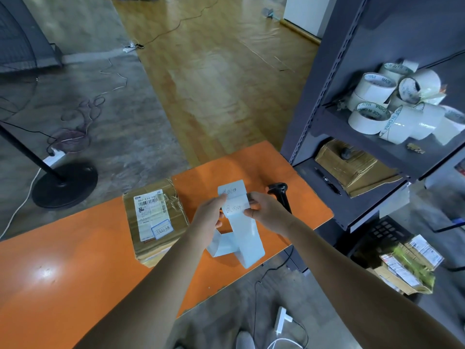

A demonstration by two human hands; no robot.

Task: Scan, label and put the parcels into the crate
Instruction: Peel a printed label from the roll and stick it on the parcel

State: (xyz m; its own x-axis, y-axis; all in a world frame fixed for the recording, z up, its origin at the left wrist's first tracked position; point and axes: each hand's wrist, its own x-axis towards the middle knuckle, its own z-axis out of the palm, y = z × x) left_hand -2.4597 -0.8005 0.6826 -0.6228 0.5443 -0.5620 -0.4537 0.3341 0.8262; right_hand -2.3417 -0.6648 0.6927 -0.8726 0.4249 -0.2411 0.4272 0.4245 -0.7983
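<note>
The step in hand looks to be peeling one handwritten label from the label strip, which both hands hold above the orange tabletop. The left hand pinches the strip's left edge near the top, its grip closed on the paper. The right hand pinches the right edge, its grip likewise clamped on the strip. To do this well, I would lift one corner of the sticker cleanly off the backing, keep the adhesive away from the fingers, and peel slowly so it does not curl (a creased label would likely sit badly on taped cardboard). The parcel lies flat on the tabletop just left of the hands, untouched by them. It is a brown cardboard box crossed with clear tape, bearing a white shipping sheet with a barcode and a blue-bordered sticker near its lower corner. The scanner sits behind the right hand.
</note>
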